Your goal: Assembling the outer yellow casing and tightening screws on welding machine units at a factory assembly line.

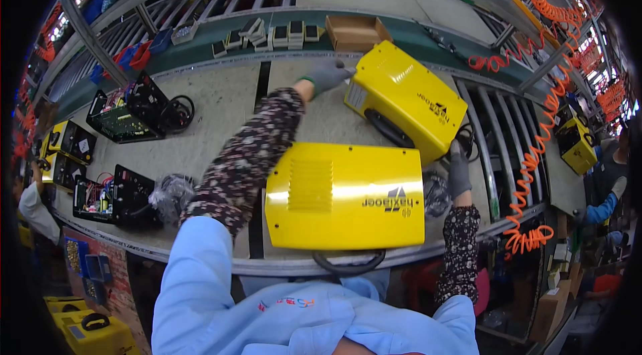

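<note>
Head view looks down on a grey desk (214,121) where two yellow machine housings lie. The left hand (328,75), in a grey glove, reaches far forward and rests on the upper left corner of the far yellow housing (401,97), which lies tilted near the desk's back edge; its fingers (341,71) lie spread flat on the corner rather than clamped round it. The right hand (459,171), also gloved in grey, sits at the lower right end of that same housing, beside a black cable (468,136); whether its fingers are curled on anything I cannot tell. The near yellow housing (344,196) lies flat just in front of the person, between the two patterned sleeves, with a black handle (348,265) showing under its near edge. An open cardboard box (354,32) stands behind the far housing. Open black chassis with wiring (124,114) sit well to the left, and orange coiled hoses (535,161) hang on the right
</note>
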Available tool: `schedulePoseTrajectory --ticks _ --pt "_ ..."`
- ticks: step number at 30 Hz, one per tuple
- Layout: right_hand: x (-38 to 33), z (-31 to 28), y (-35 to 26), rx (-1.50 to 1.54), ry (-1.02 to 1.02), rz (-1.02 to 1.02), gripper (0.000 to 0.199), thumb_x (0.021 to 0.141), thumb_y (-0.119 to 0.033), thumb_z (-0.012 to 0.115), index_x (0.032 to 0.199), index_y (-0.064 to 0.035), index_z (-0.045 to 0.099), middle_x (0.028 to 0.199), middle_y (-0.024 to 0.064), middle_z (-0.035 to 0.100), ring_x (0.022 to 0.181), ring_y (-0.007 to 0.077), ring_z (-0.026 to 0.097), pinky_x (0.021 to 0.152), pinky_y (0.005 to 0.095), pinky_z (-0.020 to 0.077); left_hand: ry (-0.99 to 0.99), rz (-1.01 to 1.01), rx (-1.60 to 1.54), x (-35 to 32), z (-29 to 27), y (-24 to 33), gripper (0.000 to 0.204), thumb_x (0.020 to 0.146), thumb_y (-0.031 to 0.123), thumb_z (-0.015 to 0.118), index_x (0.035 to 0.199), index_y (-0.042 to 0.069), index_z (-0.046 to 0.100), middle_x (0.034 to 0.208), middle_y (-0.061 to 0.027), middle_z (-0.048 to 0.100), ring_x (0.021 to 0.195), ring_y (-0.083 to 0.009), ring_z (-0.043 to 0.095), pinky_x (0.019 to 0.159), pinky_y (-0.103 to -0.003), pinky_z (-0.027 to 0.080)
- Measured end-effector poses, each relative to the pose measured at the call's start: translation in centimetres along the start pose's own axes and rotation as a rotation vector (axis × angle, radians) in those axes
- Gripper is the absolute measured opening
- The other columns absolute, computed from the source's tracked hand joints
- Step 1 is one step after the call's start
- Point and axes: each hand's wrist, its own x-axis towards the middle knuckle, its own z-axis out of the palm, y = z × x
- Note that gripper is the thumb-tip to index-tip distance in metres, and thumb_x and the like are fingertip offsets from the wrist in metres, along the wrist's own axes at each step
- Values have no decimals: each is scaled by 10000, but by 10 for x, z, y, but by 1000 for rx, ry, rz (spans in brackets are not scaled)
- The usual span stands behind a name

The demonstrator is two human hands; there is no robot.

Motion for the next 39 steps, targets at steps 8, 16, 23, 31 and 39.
schedulePoseTrajectory --ticks 8,16,23,31,39 --pt "38 13 1 -50 -35 33 446 879 -269 614 1184 51 559 1098 104 638 964 172 595 831 285 445 -17 -179 8 55 40 4 447 799 312 689 988 -89 639 876 -167 667 734 -213 638 659 -312 503" --pt "60 74 -38 -403 -256 70 542 875 -396 605 1191 42 566 1096 133 649 981 192 612 825 280 451 44 -351 -449 -45 -25 -29 260 854 237 657 888 -17 615 735 -48 596 531 -104 512 476 -236 433" --pt "42 140 4 -588 -290 -45 633 844 -576 521 1160 -34 608 1134 220 615 1059 349 590 915 388 441 121 -406 -382 -110 -65 -103 285 843 292 650 862 9 624 688 -32 562 537 -118 529 481 -248 447" --pt "-86 14 -59 121 -51 -475 416 831 -214 620 1168 24 564 1141 138 604 1080 273 571 941 338 436 149 -464 -550 -149 -83 -122 217 868 232 642 934 31 596 736 -19 558 533 -87 512 449 -200 453" --pt "-167 -234 138 -79 949 -64 481 792 -84 680 1211 31 473 1171 111 530 1054 198 502 934 315 400 491 -83 -33 -158 -92 -108 315 840 162 655 1081 -31 593 987 -79 632 924 -153 584 822 -288 460"
